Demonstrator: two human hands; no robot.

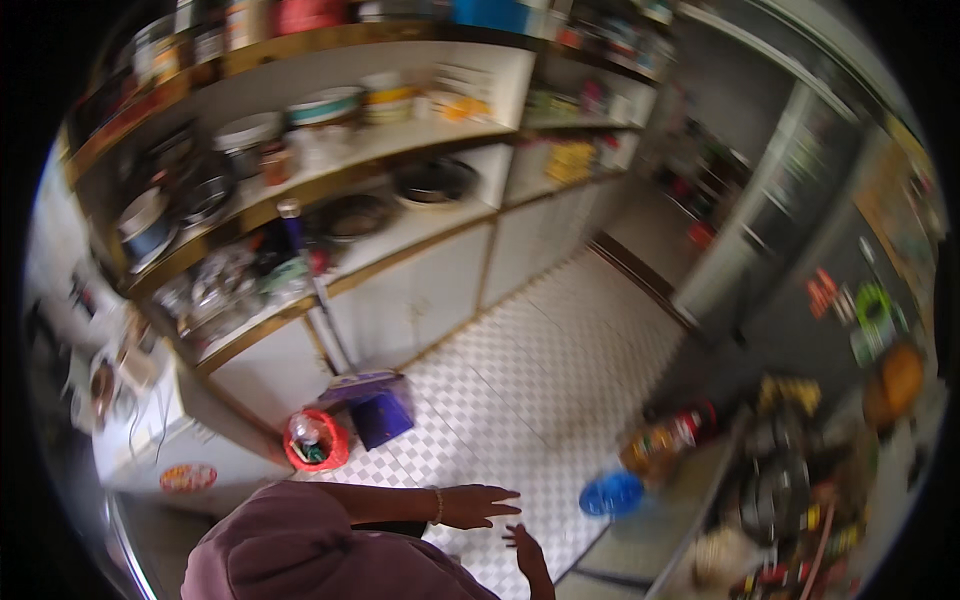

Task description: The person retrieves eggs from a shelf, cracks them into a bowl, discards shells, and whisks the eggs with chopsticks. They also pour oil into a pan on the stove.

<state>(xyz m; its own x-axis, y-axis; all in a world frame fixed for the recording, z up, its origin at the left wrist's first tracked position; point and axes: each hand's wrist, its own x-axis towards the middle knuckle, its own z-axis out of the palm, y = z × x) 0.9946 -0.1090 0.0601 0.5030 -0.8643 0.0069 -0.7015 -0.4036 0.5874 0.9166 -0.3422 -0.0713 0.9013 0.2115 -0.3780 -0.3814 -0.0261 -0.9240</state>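
Note:
My left hand (472,507) reaches out over the checkered tile floor (517,360), palm down and fingers apart, with a beaded bracelet (439,504) at its wrist. It holds nothing. Just below it in the picture is my right hand (528,553), with its fingers spread and nothing in them. The hands are close together but do not touch. Nearest to them on the right is a blue plastic container (611,493) by a low cabinet. Behind it stands a large bottle of yellowish liquid (649,448) with a red label. Blur hides finer detail.
Wooden shelves (405,135) with jars and pans line the far wall. A purple dustpan (381,416) and a red-lined bin (316,441) stand beside a white fridge (225,427). A cluttered counter (780,480) runs along the right. A doorway (675,217) lies beyond.

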